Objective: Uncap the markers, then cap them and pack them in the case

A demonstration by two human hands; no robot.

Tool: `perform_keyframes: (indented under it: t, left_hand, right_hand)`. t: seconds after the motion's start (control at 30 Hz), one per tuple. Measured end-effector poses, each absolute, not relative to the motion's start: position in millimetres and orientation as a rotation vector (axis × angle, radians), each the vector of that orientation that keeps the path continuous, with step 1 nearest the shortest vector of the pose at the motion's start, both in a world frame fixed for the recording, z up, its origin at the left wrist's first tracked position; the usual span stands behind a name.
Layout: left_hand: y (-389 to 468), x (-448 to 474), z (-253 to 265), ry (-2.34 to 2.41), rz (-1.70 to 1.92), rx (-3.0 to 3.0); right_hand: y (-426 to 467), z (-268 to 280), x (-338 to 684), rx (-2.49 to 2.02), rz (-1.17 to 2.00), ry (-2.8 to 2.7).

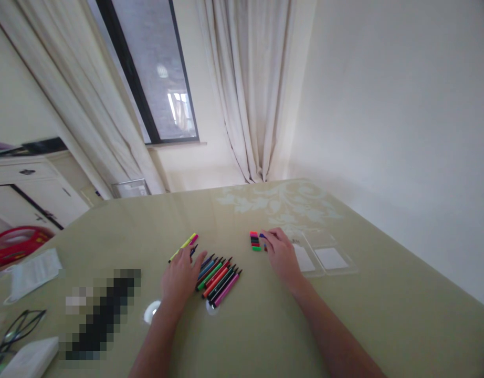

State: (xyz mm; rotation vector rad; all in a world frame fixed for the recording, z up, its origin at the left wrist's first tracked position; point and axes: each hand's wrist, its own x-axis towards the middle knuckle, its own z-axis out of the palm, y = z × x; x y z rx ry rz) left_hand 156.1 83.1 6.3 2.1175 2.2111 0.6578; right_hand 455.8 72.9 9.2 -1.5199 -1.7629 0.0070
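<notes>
My left hand (pixel 181 270) is closed around an uncapped dark marker (pixel 193 250), whose tip shows past the fingers; the thumb stands out to the side. Right beside this hand, several uncapped markers (pixel 218 281) lie in a slanted row, in blue, green, red, black and magenta. A yellow marker (pixel 182 248) and a pink one (pixel 193 239) lie just beyond the left fingers. My right hand (pixel 279 252) pinches a small blue-purple marker cap (pixel 262 236). Close to its fingertips, several coloured caps (pixel 255 241) are lined up on the table. Another small piece is partly hidden under the right fingers.
An opened clear plastic case (pixel 324 258) with white inserts lies right of my right hand. At left are a face mask (pixel 35 272), glasses (pixel 19 331), a white box (pixel 31 359) and a blurred-out dark item (pixel 104 315). A white round object (pixel 151 312) touches my left forearm.
</notes>
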Motion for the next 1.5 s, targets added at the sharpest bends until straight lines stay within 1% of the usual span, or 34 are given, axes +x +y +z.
perform_keyframes:
  t: [0.23,0.37,0.47,0.63,0.77,0.87,0.97,1.1,1.23,1.4,1.5]
  left_hand:
    - [91.2,147.1,-16.4,2.042,0.726,2.18]
    - [93.0,150.3,-17.8,1.852,0.743,2.207]
    - [94.9,151.4,-18.3,1.827,0.757,2.215]
    - [98.3,136.9,-18.5,2.064,0.856,2.126]
    - [97.3,123.2,-19.4,2.365,0.777,2.081]
    - [95.7,119.7,-21.3,2.386,0.723,2.067]
    - [95.2,118.5,-22.0,2.364,0.748,2.064]
    - [96.2,120.3,-18.1,2.3,0.829,2.099]
    - [95.2,140.5,-10.1,2.068,0.955,2.232]
    - [84.2,177.1,-2.2,1.533,1.143,2.437]
    - [77.7,185.4,1.5,1.45,1.152,2.486]
  right_hand:
    - [91.7,-4.0,475.7,-1.882,0.016,-1.785]
    - [94.0,-2.3,474.2,-1.971,-0.049,-1.817]
    - [94.0,-0.9,472.6,-2.004,-0.097,-1.867]
    - [92.9,-1.4,472.0,-2.054,-0.104,-1.888]
    - [91.6,-1.3,470.6,-2.046,-0.107,-1.896]
    - [90.4,-0.3,469.3,-2.041,-0.106,-1.904]
    - [90.2,0.6,469.9,-2.037,-0.06,-1.905]
    - [89.6,3.5,471.8,-1.983,-0.047,-1.867]
    - [80.6,9.7,462.7,-1.778,-0.077,-1.826]
    - [63.8,11.2,437.6,-1.366,0.104,-2.045]
    - [59.6,8.8,427.0,-1.291,0.201,-2.132]
